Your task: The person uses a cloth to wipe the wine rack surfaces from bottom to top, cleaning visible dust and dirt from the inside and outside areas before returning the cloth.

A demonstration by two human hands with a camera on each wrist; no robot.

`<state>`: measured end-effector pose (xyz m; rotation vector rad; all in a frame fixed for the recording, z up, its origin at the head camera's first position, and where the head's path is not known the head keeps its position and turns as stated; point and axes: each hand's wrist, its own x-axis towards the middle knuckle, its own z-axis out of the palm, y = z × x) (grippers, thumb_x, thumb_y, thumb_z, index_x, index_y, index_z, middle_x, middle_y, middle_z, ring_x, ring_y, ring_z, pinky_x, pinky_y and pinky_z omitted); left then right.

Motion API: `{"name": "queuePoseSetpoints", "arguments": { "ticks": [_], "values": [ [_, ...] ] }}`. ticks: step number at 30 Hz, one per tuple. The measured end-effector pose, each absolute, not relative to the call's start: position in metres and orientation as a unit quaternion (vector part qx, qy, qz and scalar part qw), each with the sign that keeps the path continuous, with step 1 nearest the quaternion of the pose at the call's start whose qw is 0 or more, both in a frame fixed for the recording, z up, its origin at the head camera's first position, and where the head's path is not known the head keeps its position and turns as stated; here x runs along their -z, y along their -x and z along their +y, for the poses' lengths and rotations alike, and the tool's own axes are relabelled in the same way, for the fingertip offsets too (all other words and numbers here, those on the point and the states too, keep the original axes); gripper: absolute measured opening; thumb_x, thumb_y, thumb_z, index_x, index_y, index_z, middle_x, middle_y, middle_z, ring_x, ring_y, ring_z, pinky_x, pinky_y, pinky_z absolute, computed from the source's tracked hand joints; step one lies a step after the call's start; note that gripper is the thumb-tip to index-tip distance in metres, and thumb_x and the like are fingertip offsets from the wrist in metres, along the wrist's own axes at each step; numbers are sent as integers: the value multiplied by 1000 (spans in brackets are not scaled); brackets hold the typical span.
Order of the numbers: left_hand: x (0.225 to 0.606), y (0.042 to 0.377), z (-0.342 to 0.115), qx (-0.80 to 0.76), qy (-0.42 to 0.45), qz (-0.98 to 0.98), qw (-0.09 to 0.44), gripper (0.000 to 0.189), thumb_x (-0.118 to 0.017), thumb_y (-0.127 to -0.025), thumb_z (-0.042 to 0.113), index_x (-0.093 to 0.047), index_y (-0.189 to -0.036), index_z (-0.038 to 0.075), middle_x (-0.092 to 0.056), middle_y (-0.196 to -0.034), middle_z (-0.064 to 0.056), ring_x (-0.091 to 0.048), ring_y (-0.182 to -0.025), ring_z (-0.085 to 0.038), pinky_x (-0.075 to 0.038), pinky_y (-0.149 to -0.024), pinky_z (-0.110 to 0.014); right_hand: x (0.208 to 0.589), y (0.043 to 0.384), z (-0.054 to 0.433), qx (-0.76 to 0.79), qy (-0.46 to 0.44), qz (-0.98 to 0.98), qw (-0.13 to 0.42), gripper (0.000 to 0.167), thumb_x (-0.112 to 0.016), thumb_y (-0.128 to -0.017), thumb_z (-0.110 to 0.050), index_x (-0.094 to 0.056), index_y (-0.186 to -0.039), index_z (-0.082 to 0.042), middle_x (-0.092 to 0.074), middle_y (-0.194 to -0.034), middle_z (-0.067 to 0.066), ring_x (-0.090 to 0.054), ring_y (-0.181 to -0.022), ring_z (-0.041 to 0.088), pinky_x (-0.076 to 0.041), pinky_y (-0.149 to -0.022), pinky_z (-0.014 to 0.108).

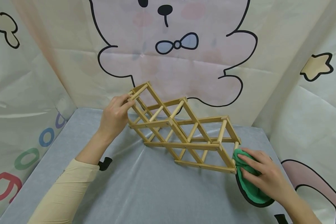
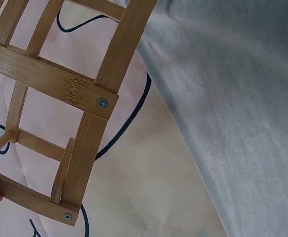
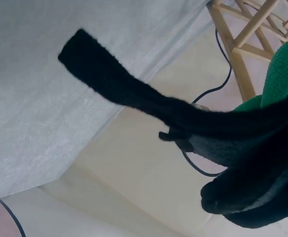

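An accordion-style folding wooden rack (image 1: 182, 145), made of crossed slats and round dowels, is held slanting over the table, its left end higher. My left hand (image 1: 116, 113) grips a dowel at that upper left end; in the left wrist view, the rack's slats (image 2: 55, 84) show metal rivets and a fingertip shows at the left edge. At the lower right end, my right hand (image 1: 264, 172) holds a bunched green cloth (image 1: 249, 183) with black edging against the rack. The right wrist view shows black fabric (image 3: 183, 113) hanging beside the green cloth (image 3: 282, 69); the right fingers are hidden there.
A grey-blue cloth covers the table (image 1: 145, 193). Printed curtains (image 1: 294, 109) with a cartoon animal, a star and letters stand behind and at both sides. Small black pieces (image 1: 105, 163) show beside the left wrist and at the bottom right.
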<state>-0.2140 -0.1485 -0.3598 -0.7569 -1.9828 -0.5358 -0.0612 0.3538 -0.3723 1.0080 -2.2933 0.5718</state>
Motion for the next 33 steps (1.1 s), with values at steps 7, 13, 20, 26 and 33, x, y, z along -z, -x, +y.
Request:
{"name": "queuePoseSetpoints", "arguments": {
  "ticks": [7,13,20,26,33],
  "values": [
    [360,214,-149,217,307,-804,462,33,-59,-87,-30,-76,-102,-5,-70,-109,-23,-66,-90,-43,-64,-72,-49,372,81,365,-214,-361,-867,268,57,-54,-107,-48,-76,-120,3,-66,-136,15,-53,-122,10,-39,-99,4],
    [357,214,-149,225,308,-806,453,35,-59,-86,-30,-76,-103,-4,-70,-113,-24,-66,-91,-43,-63,-74,-49,364,91,371,-203,-323,-890,251,54,-60,-104,-42,-73,-123,7,-64,-132,24,-50,-124,9,-39,-94,0],
    [355,211,-149,228,308,-814,437,37,-60,-83,-33,-76,-103,-5,-69,-113,-25,-65,-94,-44,-63,-79,-48,352,99,370,-197,-323,-899,223,51,-76,-77,8,-70,-128,8,-63,-136,22,-51,-121,14,-38,-93,3],
    [354,211,-149,228,308,-815,435,37,-60,-84,-32,-76,-103,-5,-70,-113,-24,-65,-93,-43,-63,-79,-47,334,115,363,-182,-351,-893,216,47,-74,-78,10,-70,-125,12,-63,-132,28,-56,-113,41,-36,-96,7],
    [355,209,-149,227,311,-814,434,37,-60,-84,-32,-77,-103,-6,-70,-112,-24,-65,-93,-43,-63,-80,-46,308,127,343,-143,-333,-909,205,56,-82,-69,12,-73,-124,8,-65,-130,24,-59,-106,37,-41,-74,12]
  ]
}}
